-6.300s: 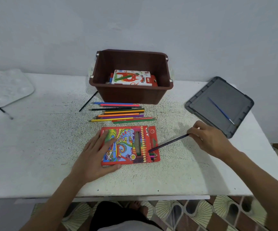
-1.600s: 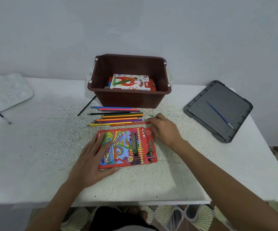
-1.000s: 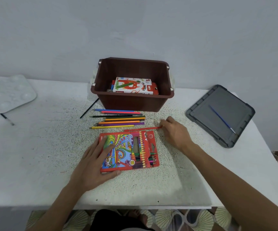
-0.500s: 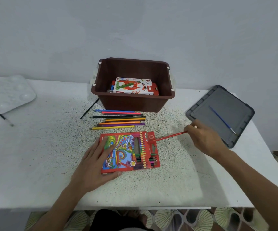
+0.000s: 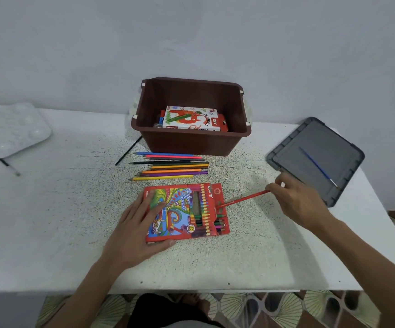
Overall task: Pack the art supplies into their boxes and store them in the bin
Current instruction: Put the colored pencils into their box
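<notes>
A red colour-pencil box (image 5: 187,211) lies flat on the white table, its open end to the right with several pencils inside. My left hand (image 5: 137,230) presses flat on the box's left part. My right hand (image 5: 295,202) pinches the back end of a red pencil (image 5: 242,198), whose tip sits at the box's open end. Several loose colour pencils (image 5: 170,165) lie in a row just beyond the box. Behind them stands the brown bin (image 5: 193,140), with an oil pastels box (image 5: 191,119) inside it.
The grey bin lid (image 5: 314,157) lies at the right with a blue paintbrush (image 5: 318,166) on it. A white paint palette (image 5: 9,129) sits at the far left beside a dark brush (image 5: 8,165). A black pencil (image 5: 128,150) lies left of the bin. The table's front edge is near.
My right hand picked the red pencil out of the row, swung it to the right and brought its tip to the box's open end. My left hand stayed on the box.
</notes>
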`<control>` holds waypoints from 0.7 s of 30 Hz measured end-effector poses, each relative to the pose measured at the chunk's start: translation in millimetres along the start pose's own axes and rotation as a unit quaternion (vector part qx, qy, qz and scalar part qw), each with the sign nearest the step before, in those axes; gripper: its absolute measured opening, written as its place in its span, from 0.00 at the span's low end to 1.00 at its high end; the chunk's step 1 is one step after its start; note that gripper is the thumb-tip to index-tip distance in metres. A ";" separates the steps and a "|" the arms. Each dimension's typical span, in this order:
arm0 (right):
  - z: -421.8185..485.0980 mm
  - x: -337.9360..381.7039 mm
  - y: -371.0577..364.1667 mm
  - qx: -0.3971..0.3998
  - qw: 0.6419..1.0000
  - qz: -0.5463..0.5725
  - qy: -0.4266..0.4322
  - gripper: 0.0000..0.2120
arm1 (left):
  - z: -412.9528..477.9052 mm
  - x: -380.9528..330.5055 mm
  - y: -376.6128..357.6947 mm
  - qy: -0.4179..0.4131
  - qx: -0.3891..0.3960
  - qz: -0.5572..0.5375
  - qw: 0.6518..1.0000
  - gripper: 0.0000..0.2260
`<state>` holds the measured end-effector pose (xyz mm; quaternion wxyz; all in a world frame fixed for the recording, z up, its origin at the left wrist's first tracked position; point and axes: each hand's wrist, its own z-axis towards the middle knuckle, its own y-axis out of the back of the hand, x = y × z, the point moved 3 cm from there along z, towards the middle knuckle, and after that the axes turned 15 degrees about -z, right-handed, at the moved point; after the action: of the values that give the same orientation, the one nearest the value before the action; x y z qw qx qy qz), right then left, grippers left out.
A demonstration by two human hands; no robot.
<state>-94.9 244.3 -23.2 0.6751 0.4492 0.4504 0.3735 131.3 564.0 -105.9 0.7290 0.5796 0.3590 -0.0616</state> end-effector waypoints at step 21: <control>4.2 116.7 -36.8 -0.009 0.952 0.296 -0.081 0.08 | -0.4 2.7 -1.7 -0.014 -0.005 0.001 1.000 0.42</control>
<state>-50.5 337.6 -88.9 0.5724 0.5849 0.2383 0.5229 132.2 564.6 -108.9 0.7370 0.5753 0.3483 -0.0674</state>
